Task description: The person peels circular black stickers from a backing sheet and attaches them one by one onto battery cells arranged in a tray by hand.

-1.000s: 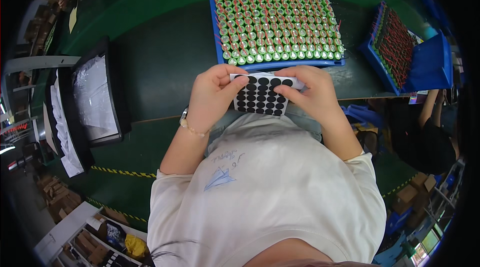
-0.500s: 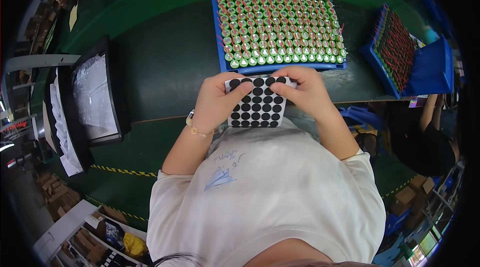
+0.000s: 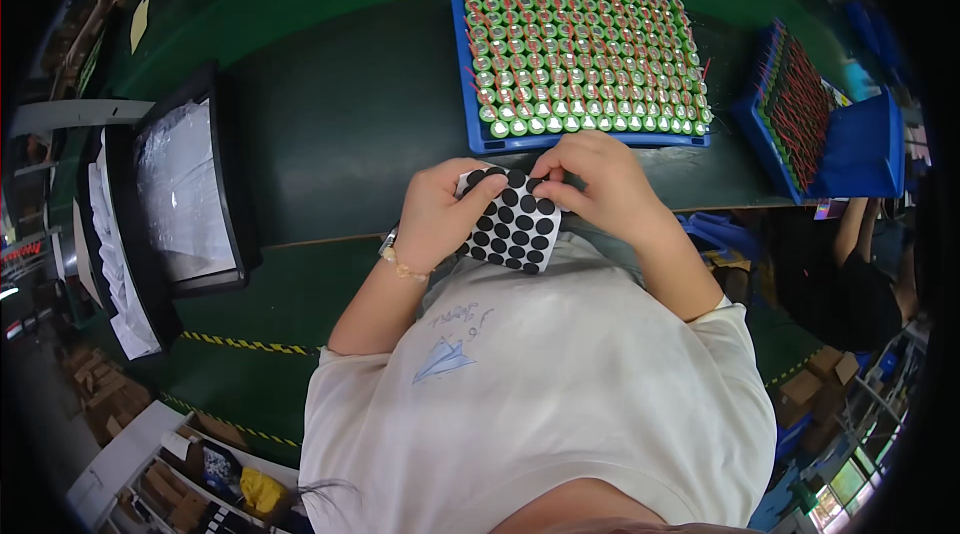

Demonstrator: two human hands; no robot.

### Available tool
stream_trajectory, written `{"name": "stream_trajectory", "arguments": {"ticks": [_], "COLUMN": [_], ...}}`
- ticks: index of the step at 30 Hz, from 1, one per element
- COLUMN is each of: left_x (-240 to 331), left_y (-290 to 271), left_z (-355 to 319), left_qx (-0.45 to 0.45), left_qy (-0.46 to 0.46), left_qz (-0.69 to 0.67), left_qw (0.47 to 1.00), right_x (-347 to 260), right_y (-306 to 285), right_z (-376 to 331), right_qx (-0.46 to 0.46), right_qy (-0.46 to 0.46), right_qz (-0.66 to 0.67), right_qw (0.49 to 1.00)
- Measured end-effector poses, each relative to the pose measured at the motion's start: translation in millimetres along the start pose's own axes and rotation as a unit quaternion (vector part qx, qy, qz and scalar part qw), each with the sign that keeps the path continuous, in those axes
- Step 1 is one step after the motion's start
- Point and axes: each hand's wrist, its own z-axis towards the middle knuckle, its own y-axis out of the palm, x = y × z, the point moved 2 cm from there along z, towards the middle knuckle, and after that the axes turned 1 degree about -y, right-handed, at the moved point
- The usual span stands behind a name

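Observation:
A white sheet of round black stickers [image 3: 518,224] is tilted in front of my body at the table's near edge. My left hand [image 3: 440,214] grips its upper left side, thumb on the front over the dots. At the upper right corner, my right hand [image 3: 605,184] pinches with thumb and forefinger; whether a single sticker is lifted there I cannot tell. Just beyond my hands stands a blue tray [image 3: 590,144] filled with rows of green cylindrical battery cells [image 3: 590,64], thin red wires rising from their tops.
To the right is a second blue tray [image 3: 760,114] of wired cells, with an empty-looking blue bin [image 3: 860,149] against it. On the left, a black tray [image 3: 230,204] holds white sheets under clear plastic [image 3: 180,184]. Another person [image 3: 850,274] sits at the right.
The sheet has tilted, its lower end swinging down and its right corner dropping. My right hand has shifted its fingers to a pinch at the corner. The tray appears slightly farther right.

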Motion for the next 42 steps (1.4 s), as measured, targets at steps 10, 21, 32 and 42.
{"name": "stream_trajectory", "arguments": {"ticks": [10, 21, 32, 42], "left_x": [-40, -52, -51, -60], "left_y": [-29, -13, -14, -11], "left_z": [10, 10, 10, 10], "left_qx": [0.004, -0.032, -0.025, -0.02], "left_qy": [-0.018, 0.063, 0.069, 0.065], "left_qz": [-0.115, 0.015, 0.022, 0.013], "left_qw": [0.993, 0.997, 0.997, 0.998], "right_x": [11, 5, 4, 4], "right_y": [3, 17, 22, 28], "right_z": [12, 53, 55, 52], "right_qx": [0.081, 0.005, 0.039, 0.079], "right_qy": [0.067, 0.149, 0.148, 0.091], "right_qz": [0.29, 0.102, 0.004, -0.012], "right_qw": [0.951, 0.984, 0.988, 0.993]}}
